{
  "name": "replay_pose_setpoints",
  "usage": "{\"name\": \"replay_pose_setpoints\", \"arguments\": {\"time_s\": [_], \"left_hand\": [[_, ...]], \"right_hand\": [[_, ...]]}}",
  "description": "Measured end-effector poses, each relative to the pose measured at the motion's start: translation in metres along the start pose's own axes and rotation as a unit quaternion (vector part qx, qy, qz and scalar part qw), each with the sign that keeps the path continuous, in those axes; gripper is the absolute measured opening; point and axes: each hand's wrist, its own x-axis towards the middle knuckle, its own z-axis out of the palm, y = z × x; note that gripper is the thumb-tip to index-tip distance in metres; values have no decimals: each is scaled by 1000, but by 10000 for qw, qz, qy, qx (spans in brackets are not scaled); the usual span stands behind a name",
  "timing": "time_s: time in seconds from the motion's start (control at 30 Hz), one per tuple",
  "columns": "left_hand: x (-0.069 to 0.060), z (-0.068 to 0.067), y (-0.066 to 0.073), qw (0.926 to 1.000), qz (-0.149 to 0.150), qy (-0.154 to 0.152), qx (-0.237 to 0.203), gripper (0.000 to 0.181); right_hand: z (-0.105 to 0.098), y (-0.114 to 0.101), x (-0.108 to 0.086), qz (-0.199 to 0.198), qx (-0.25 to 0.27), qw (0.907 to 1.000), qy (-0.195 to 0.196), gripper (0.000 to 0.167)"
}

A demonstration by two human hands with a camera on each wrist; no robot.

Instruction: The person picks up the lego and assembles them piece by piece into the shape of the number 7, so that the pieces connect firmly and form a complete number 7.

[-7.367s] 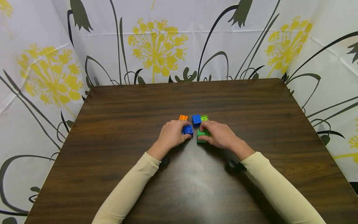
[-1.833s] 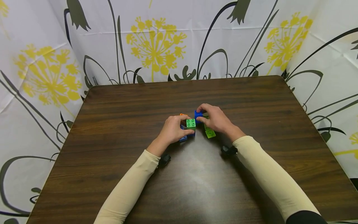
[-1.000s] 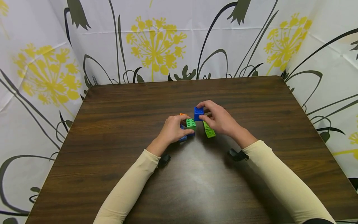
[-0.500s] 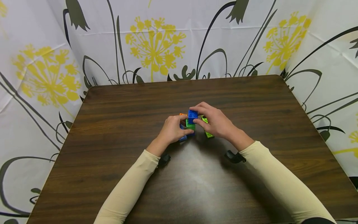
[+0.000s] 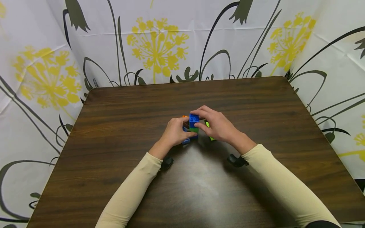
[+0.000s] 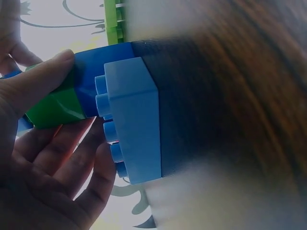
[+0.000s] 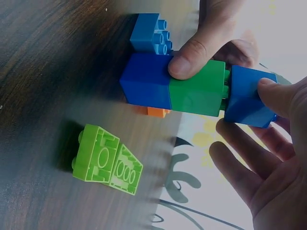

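A short tower of toy building bricks stands mid-table: a dark blue brick at the bottom, with a green brick on it. My left hand steadies this tower, its thumb pressing where green meets blue and its fingers on the far side. Pinched between thumb and fingers of my right hand is another blue brick above the green one. In the right wrist view, green studs still show in a narrow gap beneath that upper brick.
A lighter blue brick stands close beside the tower, by my left hand. Partly hidden behind the tower is an orange brick. Lime green bricks lie to the right on the dark wood table. A patterned curtain hangs behind.
Earlier, my left hand took hold of the tower, with green on dark blue. My right hand then lifted the other blue brick, carried it left and lowered it over the green brick.
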Motion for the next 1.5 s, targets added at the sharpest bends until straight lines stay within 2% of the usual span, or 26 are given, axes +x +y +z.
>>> {"name": "replay_pose_setpoints", "arguments": {"time_s": [0.37,1.0,1.5], "left_hand": [[-1,-1,0,10000,-32,-43,-68,42],[0,-2,1,9999,-59,-51,-98,44],[0,-2,1,10000,-34,-35,17,43]], "right_hand": [[1,-1,0,-72,51,10000,-34,41],[-1,-5,0,15,-223,9997,-59,41],[0,-5,1,4,-252,9997,-46,41]]}}
